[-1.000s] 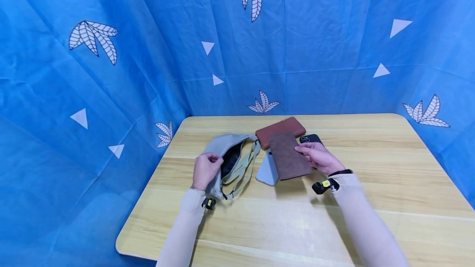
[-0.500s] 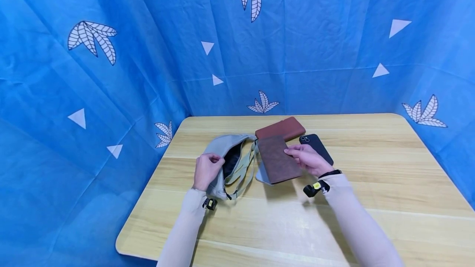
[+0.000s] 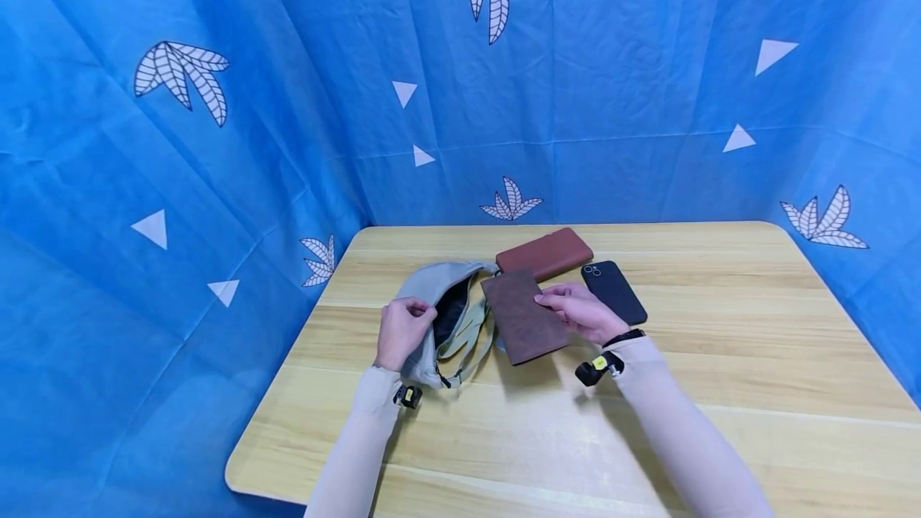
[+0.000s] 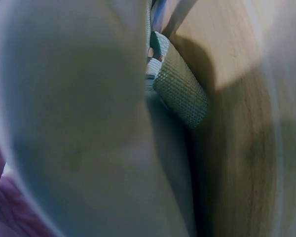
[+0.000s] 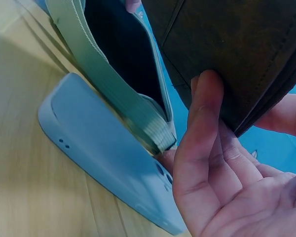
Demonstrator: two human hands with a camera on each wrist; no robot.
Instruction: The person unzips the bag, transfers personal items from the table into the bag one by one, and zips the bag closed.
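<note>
My left hand (image 3: 403,330) pinches the edge of a grey-green waist bag (image 3: 430,280) on the left of the table, and its mouth gapes, showing a dark lining. In my right hand (image 3: 579,312), a flat dark brown leather wallet (image 3: 525,318) is pinched between thumb and fingers. It is held above the table, just right of the bag's straps (image 3: 468,334). The right wrist view shows the wallet's stitched edge and the bag's dark opening (image 5: 121,49) beyond it. The bag's fabric (image 4: 84,123) fills most of the left wrist view, where the left fingers are mostly hidden.
A light blue phone (image 5: 108,148) lies beside the bag, mostly covered by the brown wallet in the head view. Behind lies a reddish-brown long wallet (image 3: 547,253). A black phone (image 3: 615,294) lies right of it. A blue curtain (image 3: 633,102) hangs behind the wooden table (image 3: 755,342).
My right hand has carried the dark brown wallet left towards the bag, uncovering the black phone and covering the light blue one. My left hand has stayed nearly still on the bag.
</note>
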